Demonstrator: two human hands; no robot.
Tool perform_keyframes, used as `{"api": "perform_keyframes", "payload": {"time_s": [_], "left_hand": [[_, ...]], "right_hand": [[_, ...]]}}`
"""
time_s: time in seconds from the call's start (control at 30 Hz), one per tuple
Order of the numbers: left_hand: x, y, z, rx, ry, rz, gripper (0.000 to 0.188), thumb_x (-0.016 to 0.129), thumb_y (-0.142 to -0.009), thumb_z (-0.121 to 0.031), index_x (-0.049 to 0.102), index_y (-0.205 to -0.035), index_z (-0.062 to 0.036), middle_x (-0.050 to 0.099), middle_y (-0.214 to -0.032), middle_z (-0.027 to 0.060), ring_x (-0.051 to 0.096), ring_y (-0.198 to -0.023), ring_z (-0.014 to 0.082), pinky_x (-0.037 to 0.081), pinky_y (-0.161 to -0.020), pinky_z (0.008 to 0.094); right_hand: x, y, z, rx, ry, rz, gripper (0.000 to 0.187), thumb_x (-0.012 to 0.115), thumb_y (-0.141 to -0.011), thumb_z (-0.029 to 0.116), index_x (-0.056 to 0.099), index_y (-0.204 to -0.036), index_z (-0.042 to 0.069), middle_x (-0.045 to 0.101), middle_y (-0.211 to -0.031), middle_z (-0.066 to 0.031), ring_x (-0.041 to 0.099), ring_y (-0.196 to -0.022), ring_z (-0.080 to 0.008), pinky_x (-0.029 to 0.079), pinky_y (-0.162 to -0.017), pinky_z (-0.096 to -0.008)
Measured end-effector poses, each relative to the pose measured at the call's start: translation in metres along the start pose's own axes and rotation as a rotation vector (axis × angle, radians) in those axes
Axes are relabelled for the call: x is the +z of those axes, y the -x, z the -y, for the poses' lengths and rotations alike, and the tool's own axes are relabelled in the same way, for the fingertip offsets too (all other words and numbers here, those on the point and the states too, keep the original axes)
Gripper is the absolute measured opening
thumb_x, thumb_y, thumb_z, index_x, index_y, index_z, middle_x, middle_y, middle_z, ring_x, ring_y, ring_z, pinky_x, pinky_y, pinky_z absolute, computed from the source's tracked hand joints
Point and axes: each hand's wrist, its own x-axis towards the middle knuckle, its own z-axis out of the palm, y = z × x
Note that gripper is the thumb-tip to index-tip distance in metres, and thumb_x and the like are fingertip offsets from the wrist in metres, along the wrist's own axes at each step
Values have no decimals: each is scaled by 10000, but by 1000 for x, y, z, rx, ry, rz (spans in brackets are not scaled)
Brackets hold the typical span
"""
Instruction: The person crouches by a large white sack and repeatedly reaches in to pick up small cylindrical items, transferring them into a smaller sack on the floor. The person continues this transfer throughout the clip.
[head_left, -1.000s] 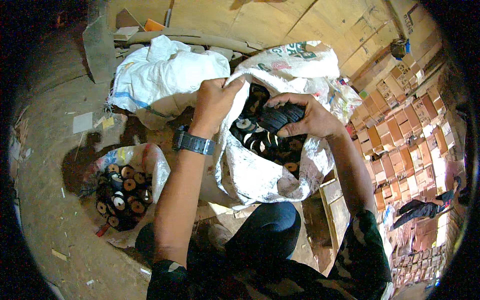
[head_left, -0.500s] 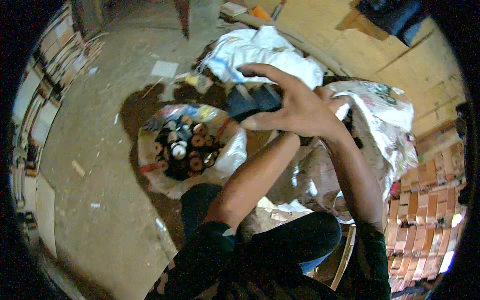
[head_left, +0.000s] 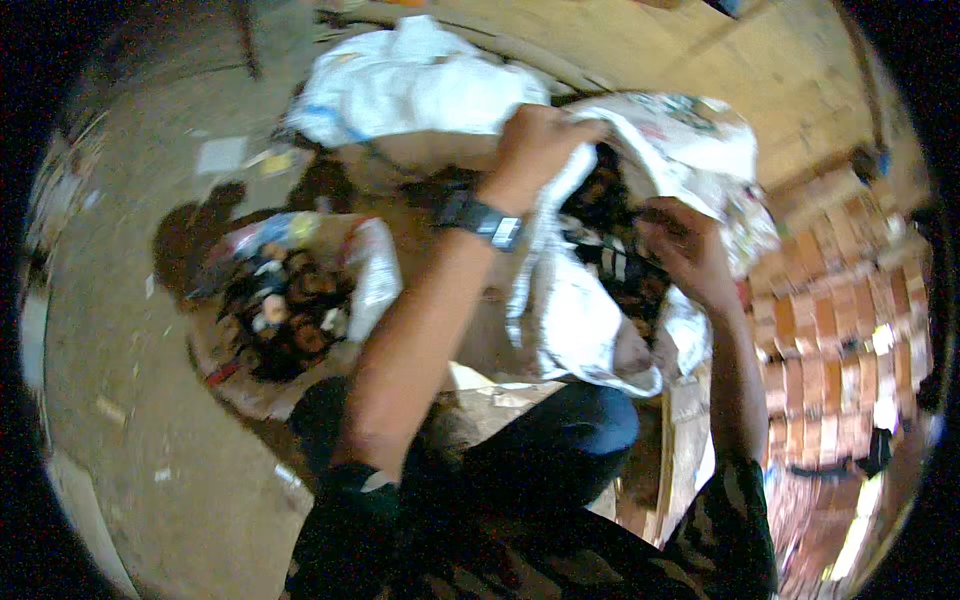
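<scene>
A white woven sack [head_left: 575, 300] stands with its mouth spread, in front of me to the right. My left hand [head_left: 540, 145] grips the far left part of its rim, fingers closed on the cloth. At the right side of the mouth is my right hand [head_left: 685, 250], bent toward the inside; its fingers are blurred. Dark small pieces [head_left: 610, 265] lie in the sack, too smeared to name. To the left, another open sack [head_left: 375, 290] holds brown and black round pieces [head_left: 300, 290], with a few pale ones among them. A watch [head_left: 495, 225] is on my left wrist.
A white sack [head_left: 430, 85] lies beyond my left hand, against a wooden board wall [head_left: 780, 80]. Stacked reddish-brown blocks [head_left: 820, 330] rise at the right. A flat pale sheet [head_left: 221, 155] and scraps lie on the floor [head_left: 120, 330]. My bent knee [head_left: 590, 420] is close to the sack.
The view has swung rightward. My right hand, spread in front of my left hand before, has moved right to the sack's mouth. My left hand now shows on the rim, which is opened wider.
</scene>
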Motion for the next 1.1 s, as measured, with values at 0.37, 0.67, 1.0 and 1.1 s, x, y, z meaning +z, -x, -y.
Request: {"api": "perform_keyframes", "payload": {"time_s": [0.37, 0.67, 1.0, 1.1], "left_hand": [[-3, 14, -46, -267, 145, 58, 448, 709, -857, -363, 605, -637, 13, 465, -547, -20, 391, -541, 75, 316, -477, 299], [-4, 18, -60, -377, 244, 58, 318, 701, -887, -292, 711, -811, 16, 528, -636, -67, 408, -550, 30, 305, -477, 229], [-4, 19, -55, -387, 252, 92, 295, 698, -895, -273, 716, -845, 17, 570, -658, -53, 444, -579, 27, 344, -502, 223], [-8, 19, -54, -363, 279, 67, 319, 694, -891, -282, 706, -836, 32, 580, -661, -39, 462, -603, 49, 373, -526, 246]], "right_hand": [[8, -28, -202, -13, 885, 130, 375, 577, -907, 246, 595, -1228, 53, 676, -1022, -219, 652, -938, -389, 523, -865, -457], [24, -57, -184, 31, 804, 186, 391, 608, -873, 243, 599, -1210, 45, 678, -1015, -203, 662, -909, -367, 535, -829, -443], [30, -67, -171, 16, 765, 173, 410, 642, -837, 239, 602, -1190, 36, 680, -1007, -184, 674, -876, -344, 548, -790, -428], [30, -71, -163, 10, 766, 163, 416, 652, -826, 238, 603, -1184, 33, 680, -1005, -179, 678, -866, -337, 553, -778, -423]]}}
